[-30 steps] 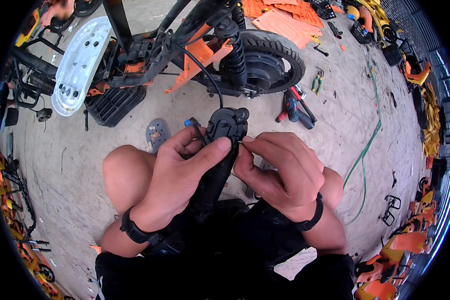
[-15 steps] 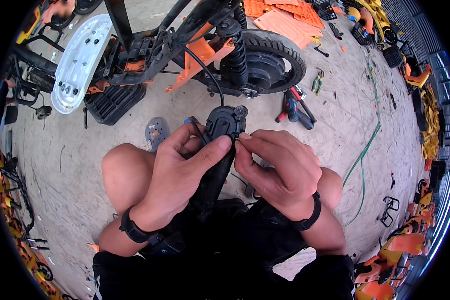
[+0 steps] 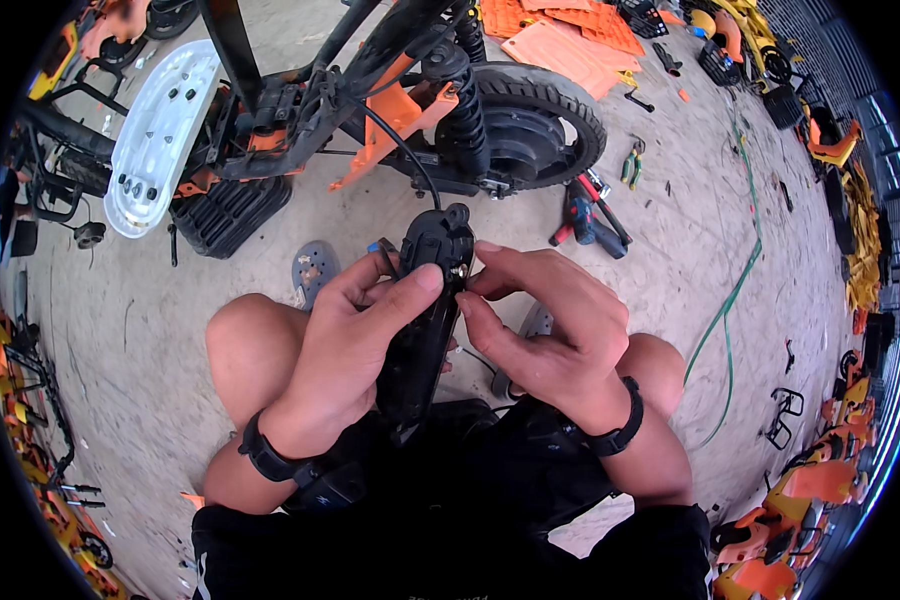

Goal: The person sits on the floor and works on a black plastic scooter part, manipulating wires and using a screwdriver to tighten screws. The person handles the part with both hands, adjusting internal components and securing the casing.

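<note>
A long black part (image 3: pixel 415 350) with a rounded, lobed top end stands tilted between my knees. A black cable (image 3: pixel 410 150) runs from that end up to the vehicle frame. My left hand (image 3: pixel 345 335) grips the part from its left side, thumb across the front face and fingers behind, partly hidden. On the part's right edge sits a small shiny metal piece (image 3: pixel 459 270), like a screw. My right hand (image 3: pixel 550 320) is beside it, index finger and thumb apart, with nothing visible between their tips. Whether another fingertip touches the edge is unclear.
Ahead stands a stripped two-wheeler frame (image 3: pixel 320 110) with its rear wheel (image 3: pixel 540 125) and a white footboard (image 3: pixel 160 140). A cordless drill (image 3: pixel 582 215) and green-handled pliers (image 3: pixel 631 165) lie to the right. A green hose (image 3: pixel 735 300) crosses the floor. Orange body parts (image 3: pixel 820 490) line the right side.
The black part has turned slightly and shifted left, baring the small metal piece. My right thumb and index finger have parted and drawn off the edge. My left hand keeps its hold.
</note>
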